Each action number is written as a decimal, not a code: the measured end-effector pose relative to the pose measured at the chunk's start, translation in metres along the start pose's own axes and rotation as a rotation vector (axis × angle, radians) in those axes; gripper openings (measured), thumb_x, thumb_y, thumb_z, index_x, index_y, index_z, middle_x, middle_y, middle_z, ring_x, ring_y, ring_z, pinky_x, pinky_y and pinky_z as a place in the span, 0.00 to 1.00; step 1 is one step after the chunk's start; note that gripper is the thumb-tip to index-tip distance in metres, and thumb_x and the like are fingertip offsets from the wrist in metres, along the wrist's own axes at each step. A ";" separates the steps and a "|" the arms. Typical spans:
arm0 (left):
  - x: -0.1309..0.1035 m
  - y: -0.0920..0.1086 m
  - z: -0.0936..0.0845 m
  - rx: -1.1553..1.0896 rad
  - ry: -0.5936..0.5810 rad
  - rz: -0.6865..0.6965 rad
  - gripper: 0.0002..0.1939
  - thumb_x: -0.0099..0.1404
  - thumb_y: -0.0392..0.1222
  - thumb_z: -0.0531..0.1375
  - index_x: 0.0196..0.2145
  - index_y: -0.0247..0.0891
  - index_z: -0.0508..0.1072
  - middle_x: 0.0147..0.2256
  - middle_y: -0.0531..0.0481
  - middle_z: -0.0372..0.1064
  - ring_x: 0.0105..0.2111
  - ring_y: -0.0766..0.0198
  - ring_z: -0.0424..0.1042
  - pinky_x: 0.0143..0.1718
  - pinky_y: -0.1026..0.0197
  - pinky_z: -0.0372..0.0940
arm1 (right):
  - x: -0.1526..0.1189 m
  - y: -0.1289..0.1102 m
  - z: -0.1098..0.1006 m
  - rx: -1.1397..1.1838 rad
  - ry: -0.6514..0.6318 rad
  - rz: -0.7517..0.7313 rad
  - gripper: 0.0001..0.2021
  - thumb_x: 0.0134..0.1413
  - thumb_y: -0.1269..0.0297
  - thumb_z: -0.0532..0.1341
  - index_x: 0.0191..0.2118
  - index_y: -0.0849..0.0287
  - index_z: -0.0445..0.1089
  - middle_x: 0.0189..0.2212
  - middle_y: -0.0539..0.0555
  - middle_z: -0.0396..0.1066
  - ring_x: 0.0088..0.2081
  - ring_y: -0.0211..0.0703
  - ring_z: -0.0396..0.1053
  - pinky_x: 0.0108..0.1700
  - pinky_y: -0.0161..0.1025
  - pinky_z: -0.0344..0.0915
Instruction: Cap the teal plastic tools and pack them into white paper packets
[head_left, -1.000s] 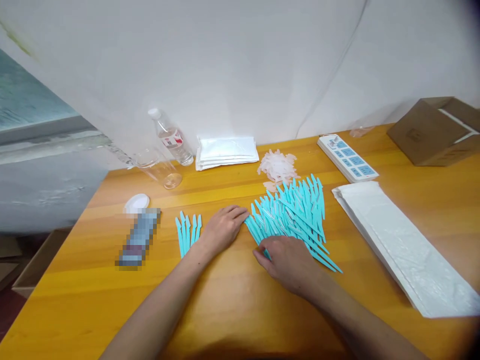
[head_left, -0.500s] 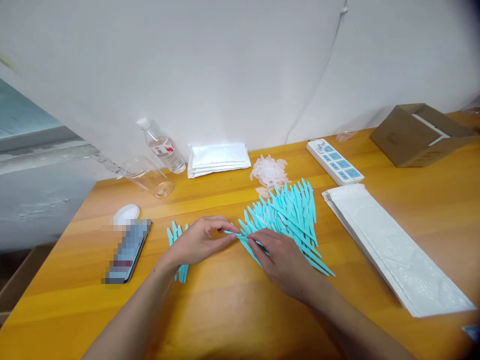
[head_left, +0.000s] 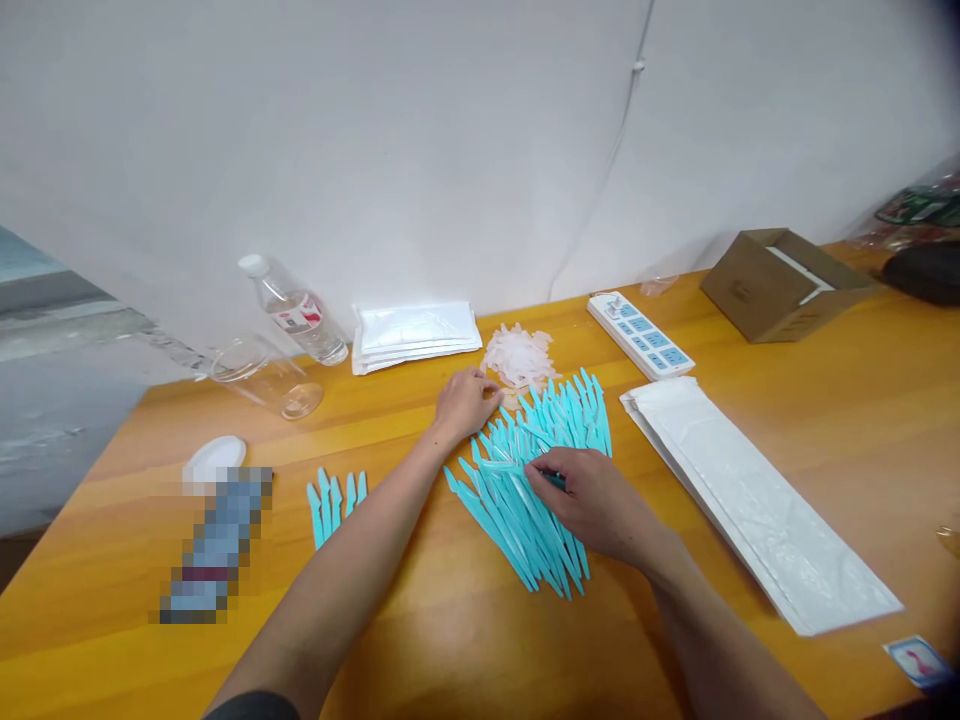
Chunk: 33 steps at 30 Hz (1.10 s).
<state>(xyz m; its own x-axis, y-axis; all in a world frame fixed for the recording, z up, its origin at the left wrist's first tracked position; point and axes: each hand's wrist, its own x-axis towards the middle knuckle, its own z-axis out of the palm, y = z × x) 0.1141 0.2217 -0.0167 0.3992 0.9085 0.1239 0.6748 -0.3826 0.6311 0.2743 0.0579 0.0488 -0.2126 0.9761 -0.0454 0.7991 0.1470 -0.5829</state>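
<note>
My right hand (head_left: 592, 495) is closed on a turquoise eyebrow razor (head_left: 501, 467), whose tip points left above a fanned heap of similar razors (head_left: 517, 520). Farther forward, my left hand (head_left: 465, 402) reaches to the left edge of a pile of translucent pale-pink caps (head_left: 519, 355). Its thumb and fingertips come together there in a pinch; what is between them is too small to make out. A small row of turquoise razors (head_left: 325, 505) lies to the left, partly hidden behind my left forearm.
At the back stand a water bottle (head_left: 304, 315), a tipped clear jar (head_left: 262, 380) and stacked white packets (head_left: 416, 333). A blurred phone (head_left: 217, 545) and a white lid (head_left: 216, 460) lie left. Rightward are a power strip (head_left: 641, 335), a white bag (head_left: 757, 500) and a cardboard box (head_left: 772, 290).
My left hand has left the razor held near my right hand and moved forward to the pale caps. My right hand still holds a razor. The view has shifted slightly right.
</note>
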 end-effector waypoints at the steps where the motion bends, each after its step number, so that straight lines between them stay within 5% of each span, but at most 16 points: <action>1: 0.000 -0.002 0.002 -0.003 0.000 -0.007 0.09 0.60 0.44 0.64 0.34 0.36 0.81 0.39 0.42 0.75 0.42 0.53 0.72 0.46 0.54 0.63 | 0.000 0.000 0.000 0.001 0.005 0.008 0.17 0.66 0.61 0.52 0.29 0.58 0.72 0.28 0.52 0.75 0.31 0.40 0.70 0.33 0.35 0.55; 8: -0.027 0.000 -0.023 -0.150 -0.017 -0.014 0.14 0.66 0.48 0.58 0.38 0.35 0.77 0.34 0.46 0.76 0.33 0.62 0.72 0.36 0.62 0.65 | 0.002 0.001 0.002 0.012 0.020 0.034 0.18 0.66 0.60 0.52 0.30 0.59 0.74 0.30 0.53 0.76 0.31 0.41 0.71 0.33 0.35 0.57; 14: -0.129 0.003 -0.067 -0.652 -0.085 -0.259 0.19 0.64 0.53 0.61 0.46 0.38 0.79 0.34 0.48 0.77 0.32 0.64 0.73 0.38 0.62 0.67 | 0.002 -0.001 0.010 0.030 -0.031 -0.038 0.17 0.66 0.60 0.52 0.32 0.58 0.75 0.30 0.52 0.77 0.32 0.41 0.72 0.34 0.35 0.58; 20: -0.203 -0.006 -0.062 -1.178 0.068 -0.581 0.15 0.58 0.47 0.69 0.41 0.38 0.81 0.41 0.44 0.79 0.32 0.67 0.75 0.39 0.63 0.70 | 0.001 -0.018 0.023 0.059 -0.135 -0.135 0.16 0.66 0.60 0.53 0.34 0.58 0.77 0.30 0.52 0.77 0.32 0.40 0.71 0.34 0.35 0.58; 24: -0.216 -0.007 -0.058 -1.296 0.130 -0.661 0.16 0.56 0.46 0.71 0.39 0.35 0.80 0.40 0.42 0.79 0.29 0.67 0.75 0.35 0.62 0.71 | 0.001 -0.028 0.025 0.108 -0.148 -0.143 0.17 0.66 0.59 0.53 0.34 0.58 0.77 0.29 0.51 0.76 0.30 0.39 0.69 0.34 0.35 0.58; 29: -0.217 -0.001 -0.053 -1.102 0.154 -0.586 0.16 0.59 0.49 0.68 0.41 0.36 0.79 0.35 0.46 0.79 0.29 0.66 0.75 0.36 0.62 0.71 | 0.003 -0.040 0.027 0.362 -0.168 -0.033 0.18 0.64 0.53 0.54 0.38 0.58 0.77 0.31 0.51 0.76 0.32 0.40 0.69 0.34 0.35 0.61; 33: -0.213 0.013 -0.046 -0.977 0.182 -0.563 0.17 0.59 0.51 0.67 0.40 0.36 0.78 0.29 0.48 0.78 0.28 0.65 0.75 0.35 0.62 0.70 | 0.006 -0.051 0.037 0.490 -0.234 -0.024 0.18 0.62 0.51 0.57 0.35 0.59 0.77 0.25 0.47 0.70 0.26 0.35 0.61 0.29 0.33 0.55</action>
<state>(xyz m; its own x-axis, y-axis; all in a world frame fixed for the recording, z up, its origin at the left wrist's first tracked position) 0.0092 0.0313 0.0008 0.0432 0.9510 -0.3062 -0.0737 0.3087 0.9483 0.2118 0.0500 0.0484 -0.3913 0.9036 -0.1743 0.4489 0.0220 -0.8933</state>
